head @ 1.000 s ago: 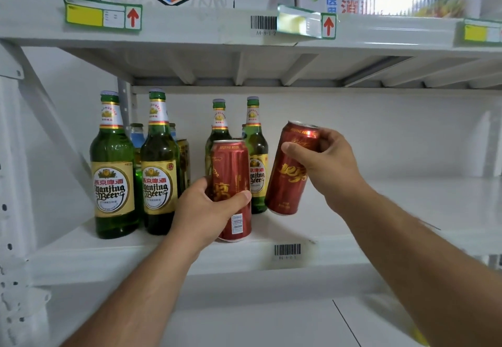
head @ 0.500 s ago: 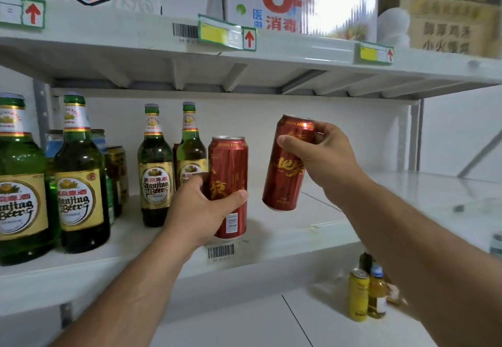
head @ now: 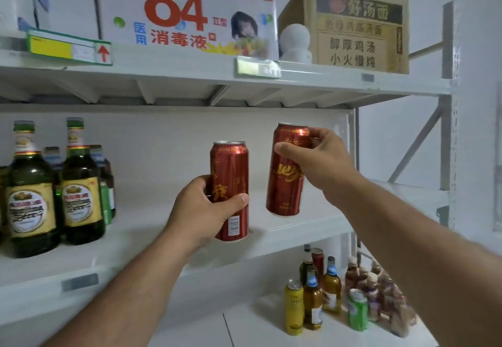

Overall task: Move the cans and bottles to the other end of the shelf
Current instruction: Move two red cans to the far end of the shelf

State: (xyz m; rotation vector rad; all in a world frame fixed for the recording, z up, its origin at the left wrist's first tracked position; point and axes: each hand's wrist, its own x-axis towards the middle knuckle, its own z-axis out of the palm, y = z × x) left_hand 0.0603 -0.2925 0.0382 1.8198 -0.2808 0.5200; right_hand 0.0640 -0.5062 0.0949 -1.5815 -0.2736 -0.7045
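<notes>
White metal shelving (head: 271, 240) fills our view, with three levels visible against a pale wall. We hold two red cans above the middle level, right of its centre.

Our left hand (head: 201, 211) grasps the left red can (head: 231, 173) around its lower half, thumb across the front and fingers curled behind it. This can is upright, and its base sits close above the front edge of the shelf; we cannot tell whether it touches the surface.

Our right hand (head: 323, 162) grasps the right red can (head: 288, 173) near its top, thumb on the front face and fingers wrapped over the far side of the rim. This can is clear of the shelf and leans slightly, with its top tilted to the right. The two cans are near each other but apart.

At the left end of the same level stand green beer bottles (head: 31, 197) with yellow labels, two at the front and further bottles behind them, partly hidden. They are well apart from the cans.

On the upper level we see a white carton printed with "84" (head: 173, 7), a brown cardboard box (head: 353, 29) to its right, and a white rounded object (head: 294, 40) between them. A yellow price tag (head: 68, 48) is fixed to the upper shelf edge.

On the lower level, at the right, a group of mixed bottles and cans (head: 331, 292) stands together, including a yellow can and a green can at the front.
</notes>
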